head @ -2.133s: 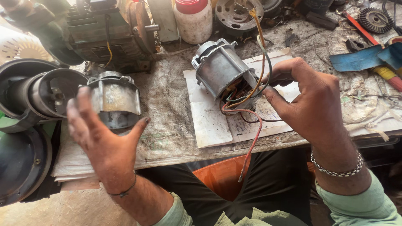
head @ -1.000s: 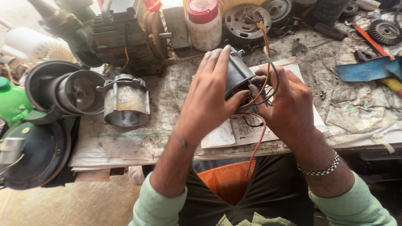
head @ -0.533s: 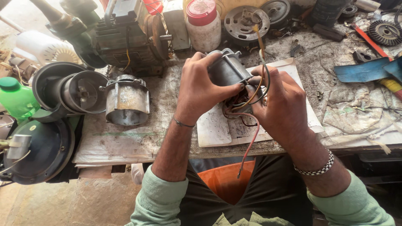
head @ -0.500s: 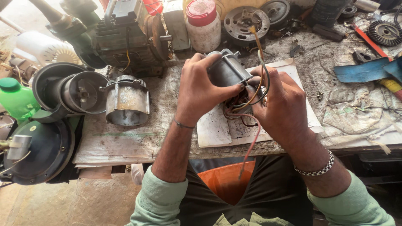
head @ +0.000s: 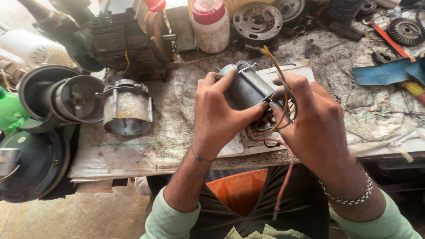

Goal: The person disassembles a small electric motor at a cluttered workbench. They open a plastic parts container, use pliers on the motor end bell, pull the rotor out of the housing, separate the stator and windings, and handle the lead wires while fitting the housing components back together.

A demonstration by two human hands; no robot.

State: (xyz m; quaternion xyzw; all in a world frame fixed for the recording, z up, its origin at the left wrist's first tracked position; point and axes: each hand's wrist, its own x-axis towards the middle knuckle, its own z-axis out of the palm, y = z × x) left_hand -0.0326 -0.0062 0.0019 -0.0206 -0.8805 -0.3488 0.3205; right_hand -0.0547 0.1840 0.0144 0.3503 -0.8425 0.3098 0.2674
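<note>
The grey motor body (head: 248,90) is gripped above the desk (head: 177,132) by both hands, left hand (head: 219,113) and right hand (head: 316,121); its loose wires (head: 283,146) are not yet connected

Pretty clearly a small motor repair workshop. The workbench (head: 177,128) is covered in grimy, stained cloth and crammed with stripped-down parts: a metal motor housing (head: 127,107), a dark finned motor body (head: 121,37), round end plates (head: 257,20), a toothed gear (head: 406,31). There's a white plastic jar with a red lid (head: 211,24) and a blue scrap of metal (head: 383,73) too. Everything's oily and dusty, with more casings (head: 57,99) piled off to the side.
</note>
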